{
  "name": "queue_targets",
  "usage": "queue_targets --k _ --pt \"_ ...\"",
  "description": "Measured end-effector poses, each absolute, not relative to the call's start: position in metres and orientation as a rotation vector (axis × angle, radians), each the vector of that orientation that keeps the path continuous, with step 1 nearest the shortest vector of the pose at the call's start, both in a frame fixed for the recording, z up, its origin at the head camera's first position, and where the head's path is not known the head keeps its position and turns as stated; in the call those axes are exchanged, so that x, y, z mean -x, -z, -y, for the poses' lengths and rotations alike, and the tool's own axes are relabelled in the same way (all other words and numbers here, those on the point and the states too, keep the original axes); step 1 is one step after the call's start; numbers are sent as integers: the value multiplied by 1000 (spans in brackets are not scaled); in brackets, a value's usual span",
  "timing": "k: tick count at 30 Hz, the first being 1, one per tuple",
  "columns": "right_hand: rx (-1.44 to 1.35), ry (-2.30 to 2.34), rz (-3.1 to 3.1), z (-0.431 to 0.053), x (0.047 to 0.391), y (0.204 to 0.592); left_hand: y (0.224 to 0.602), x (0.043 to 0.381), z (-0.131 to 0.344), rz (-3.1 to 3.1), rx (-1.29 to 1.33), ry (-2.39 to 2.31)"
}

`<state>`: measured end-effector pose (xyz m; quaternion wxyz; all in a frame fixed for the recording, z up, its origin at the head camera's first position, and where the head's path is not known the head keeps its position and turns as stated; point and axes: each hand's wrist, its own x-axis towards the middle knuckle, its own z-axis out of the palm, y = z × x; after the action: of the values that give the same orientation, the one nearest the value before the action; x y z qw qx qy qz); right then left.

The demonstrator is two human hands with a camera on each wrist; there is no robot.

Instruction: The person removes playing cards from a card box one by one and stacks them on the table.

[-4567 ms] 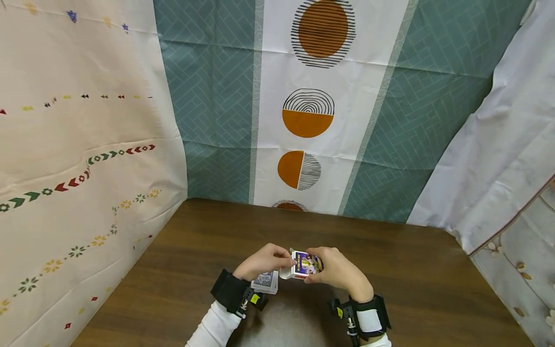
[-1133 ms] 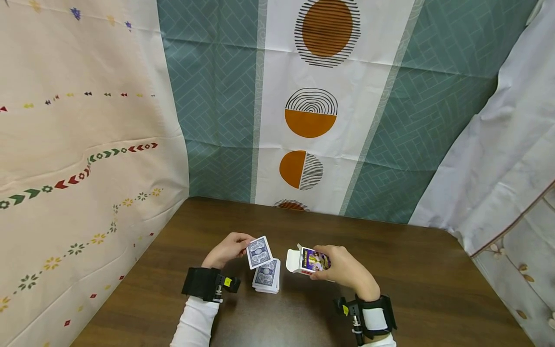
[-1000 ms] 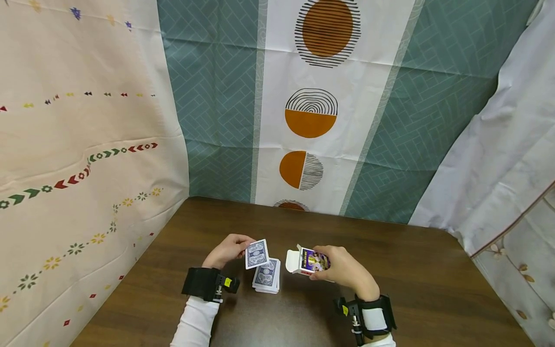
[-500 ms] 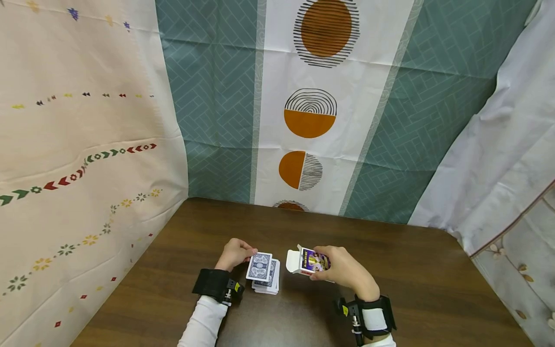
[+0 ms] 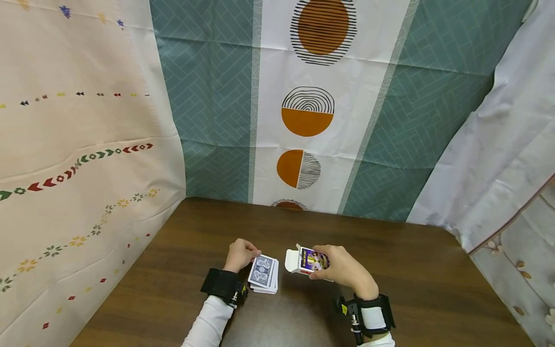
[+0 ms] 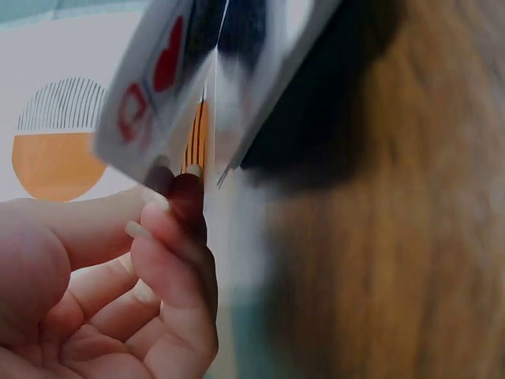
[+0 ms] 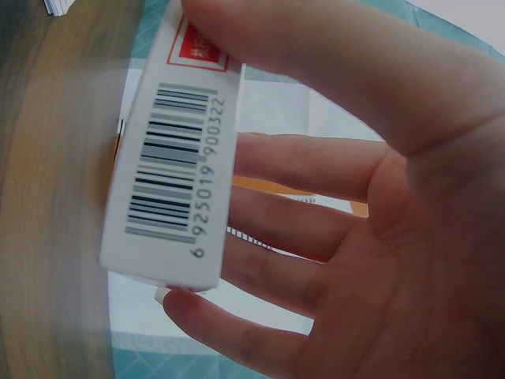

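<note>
My left hand [image 5: 240, 254] pinches a playing card [image 5: 262, 270] by its far left corner, blue patterned back up. That card lies over the left part of a loose pile of cards [image 5: 273, 287]; whether it touches the pile I cannot tell. In the left wrist view, the underside of the held card [image 6: 142, 118] shows a red Q and a heart. My right hand [image 5: 344, 272] grips a purple and white card box [image 5: 314, 260] between thumb and fingers, its white end flap [image 5: 292, 261] hanging out toward the pile. The box's barcode side [image 7: 170, 166] fills the right wrist view.
The brown wooden table [image 5: 208, 226] reaches back to a green and white patterned cloth [image 5: 217, 96]. A cream cloth [image 5: 86, 120] hangs along the left edge and white cloth [image 5: 485, 135] along the right.
The left hand has gone from the box to the pile. It raised a card at the pile's left, then lowered it over the pile. The right hand keeps the box almost still.
</note>
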<state>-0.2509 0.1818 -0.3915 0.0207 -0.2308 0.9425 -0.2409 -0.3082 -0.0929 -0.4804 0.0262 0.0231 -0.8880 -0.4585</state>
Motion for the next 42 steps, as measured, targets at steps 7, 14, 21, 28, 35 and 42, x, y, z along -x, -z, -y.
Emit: queue_targets --k 7,14,21,28,35,42 --pt "703 750 -2909 -181 251 392 483 308 92 2714 -57 1346" --pt "697 758 -2909 -179 251 392 484 310 90 2729 -58 1281" --pt "694 746 -2918 -179 251 393 487 308 91 2755 -12 1290" --pt "697 743 -2920 -179 251 393 484 305 90 2771 -26 1295" --pt "693 746 -2909 -178 251 392 481 306 86 2820 -56 1224" --pt "686 752 -2907 -176 250 393 487 309 86 2817 -51 1216"
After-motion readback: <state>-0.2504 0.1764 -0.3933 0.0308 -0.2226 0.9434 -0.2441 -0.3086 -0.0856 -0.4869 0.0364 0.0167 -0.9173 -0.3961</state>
